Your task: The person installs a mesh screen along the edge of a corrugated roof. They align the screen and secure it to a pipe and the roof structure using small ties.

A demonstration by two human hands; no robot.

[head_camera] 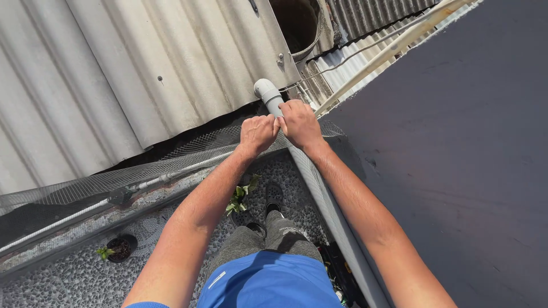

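Observation:
A tall grey pipe (pixel 319 194) runs up beside the dark wall and ends in a white elbow fitting (pixel 266 90) under the corrugated roof. My left hand (pixel 257 134) is closed with its fingers pinched together against the pipe just below the elbow. My right hand (pixel 299 124) is wrapped on the pipe at the same height, touching the left. What the fingers pinch is too small to tell. Both forearms reach up from below.
Corrugated roof sheets (pixel 131 68) slope at upper left. Wire mesh (pixel 142 171) and a thin pipe (pixel 171 177) run along a ledge. A dark wall (pixel 456 142) fills the right. Far below lie pebbled ground, a small potted plant (pixel 117 248) and a leafy plant (pixel 240 197).

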